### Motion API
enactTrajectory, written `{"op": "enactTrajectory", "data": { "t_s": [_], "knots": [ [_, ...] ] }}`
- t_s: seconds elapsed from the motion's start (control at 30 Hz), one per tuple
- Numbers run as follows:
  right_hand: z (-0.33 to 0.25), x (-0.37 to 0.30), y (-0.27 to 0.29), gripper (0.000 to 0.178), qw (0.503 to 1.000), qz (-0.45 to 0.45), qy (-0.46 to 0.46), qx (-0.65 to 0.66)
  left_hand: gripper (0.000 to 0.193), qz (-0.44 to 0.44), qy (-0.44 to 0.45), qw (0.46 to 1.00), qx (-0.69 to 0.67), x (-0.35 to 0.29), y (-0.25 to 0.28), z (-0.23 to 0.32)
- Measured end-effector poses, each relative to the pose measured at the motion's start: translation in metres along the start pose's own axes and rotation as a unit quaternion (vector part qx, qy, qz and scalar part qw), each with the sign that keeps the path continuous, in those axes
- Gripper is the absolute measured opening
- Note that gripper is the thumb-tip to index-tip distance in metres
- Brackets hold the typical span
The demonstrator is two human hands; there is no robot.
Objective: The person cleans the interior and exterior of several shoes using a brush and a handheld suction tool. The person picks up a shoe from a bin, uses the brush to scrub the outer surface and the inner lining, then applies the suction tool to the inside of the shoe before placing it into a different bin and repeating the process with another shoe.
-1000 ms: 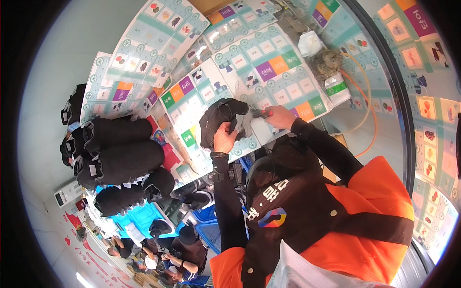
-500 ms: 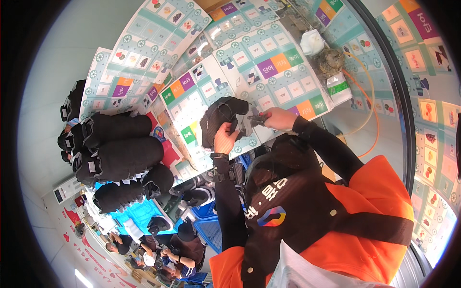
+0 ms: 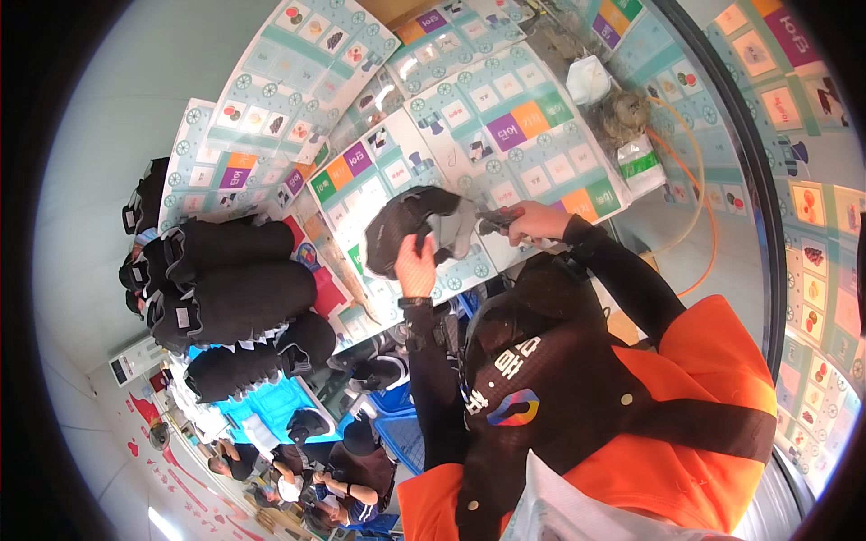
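Note:
In my left hand [image 3: 416, 268] is a black cap [image 3: 394, 227], gripped by its near edge and tilted so that its grey lining [image 3: 458, 225] shows. My right hand [image 3: 538, 223] is closed around a small dark tool [image 3: 492, 222]. The tool's tip points toward the lining; I cannot tell whether they touch. Both hands are above a table [image 3: 528, 171] covered with colourful printed sheets.
Long stacks of black caps [image 3: 239, 302] stand to the left, near a blue tray [image 3: 271, 397]. Behind the right arm hang an orange hose [image 3: 713, 239] and a green-and-white packet [image 3: 640, 165]. Other people [image 3: 347, 505] are at the lower left.
The cap has turned and opened out, baring more of its grey lining. My left hand has shifted its hold on the edge. My right hand has moved slightly right with the tool.

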State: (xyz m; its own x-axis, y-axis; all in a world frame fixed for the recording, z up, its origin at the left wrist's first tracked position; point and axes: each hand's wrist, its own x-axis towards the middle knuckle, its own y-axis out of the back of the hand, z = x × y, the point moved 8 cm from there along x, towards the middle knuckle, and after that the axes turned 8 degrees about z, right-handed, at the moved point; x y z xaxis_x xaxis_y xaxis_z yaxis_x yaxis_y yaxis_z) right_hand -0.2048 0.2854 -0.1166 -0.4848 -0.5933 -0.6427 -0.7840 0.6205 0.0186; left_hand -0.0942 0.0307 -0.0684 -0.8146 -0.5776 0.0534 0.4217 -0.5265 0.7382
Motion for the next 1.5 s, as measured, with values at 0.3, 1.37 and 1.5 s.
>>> {"op": "enactTrajectory", "data": {
  "t_s": [0.3, 1.37, 1.5],
  "knots": [
    [0.04, 0.042, 0.085, 0.046, 0.811, 0.366, 0.121, -0.439, 0.033, 0.131, 0.102, 0.981, -0.1, -0.056, 0.036, -0.044],
    [0.017, 0.008, 0.085, 0.023, 0.917, 0.315, 0.202, -0.138, 0.032, -0.093, 0.047, 0.989, -0.106, 0.069, -0.012, -0.06],
    [0.002, 0.007, 0.08, 0.023, 0.926, 0.306, 0.191, -0.114, 0.043, -0.274, -0.231, 0.928, 0.101, 0.04, -0.046, -0.066]
  ]
}}
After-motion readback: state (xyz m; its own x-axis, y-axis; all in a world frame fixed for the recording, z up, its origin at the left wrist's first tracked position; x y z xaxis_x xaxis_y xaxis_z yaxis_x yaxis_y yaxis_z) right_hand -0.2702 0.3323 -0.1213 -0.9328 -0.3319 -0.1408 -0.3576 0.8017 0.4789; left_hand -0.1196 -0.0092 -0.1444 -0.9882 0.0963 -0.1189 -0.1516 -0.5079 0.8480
